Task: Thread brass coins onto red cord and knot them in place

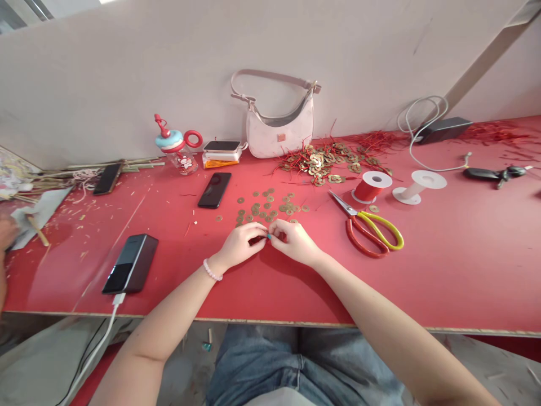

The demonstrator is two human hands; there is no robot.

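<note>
My left hand [240, 243] and my right hand [293, 241] meet fingertip to fingertip on the red table [443, 270], both pinched shut on something small that I cannot make out, perhaps a thin red cord. Just beyond my fingers lie several loose brass coins [266, 207]. A bead bracelet circles my left wrist.
A heap of coins tied with red cord [329, 160] lies further back. Red-and-yellow scissors [369, 228], a red cord spool [372, 186] and an empty white spool [418, 186] sit to the right. Phones [214, 190], a power bank [131, 263], a white handbag [279, 127] and a bottle [180, 148] stand left and behind.
</note>
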